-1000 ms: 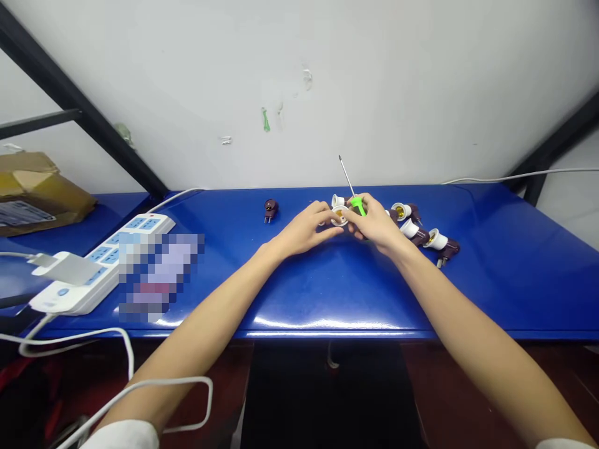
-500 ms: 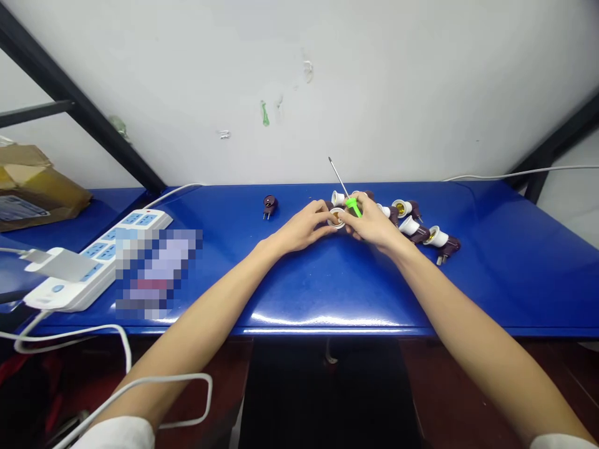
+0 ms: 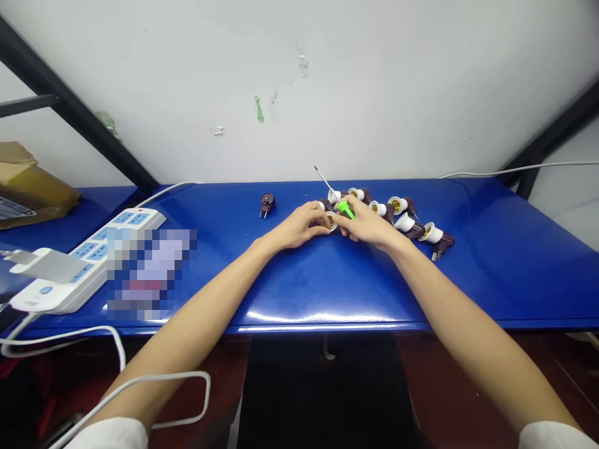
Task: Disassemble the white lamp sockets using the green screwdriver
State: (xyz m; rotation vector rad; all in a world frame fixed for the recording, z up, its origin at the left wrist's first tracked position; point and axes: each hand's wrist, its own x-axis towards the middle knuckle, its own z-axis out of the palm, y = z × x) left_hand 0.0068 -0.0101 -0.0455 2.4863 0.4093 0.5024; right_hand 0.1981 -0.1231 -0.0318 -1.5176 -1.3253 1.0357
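Across the blue tabletop (image 3: 299,284), the whole view had slid slightly since half a second earlier, so the white power strip (image 3: 51,293) at the left sat nearer the frame's edge. Both hands stayed together just above the frame's middle and right of centre, with only a small shift leftward. The plug-in lamp holders (image 3: 406,222), in a loose group right of centre, showed more clearly past the right hand (image 3: 369,223). The green-handled screwdriver (image 3: 347,211) had leaned further over to the left, its tip pointing up and away from the work; this suggested that fingers, not the blade, were doing the handling at that moment. The lone brown two-pin plug base (image 3: 267,202), left of centre, lay apart and untouched

The right hand was curled, gripping the screwdriver's handle between thumb and forefinger, its thumb end reaching the white-rimmed lamp socket (image 3: 331,221) between the hands. The left hand (image 3: 303,226) was bent in a pinch at that socket's left side, thumb below and fingers above. What its hidden fingertips pressed on inside, I could not tell
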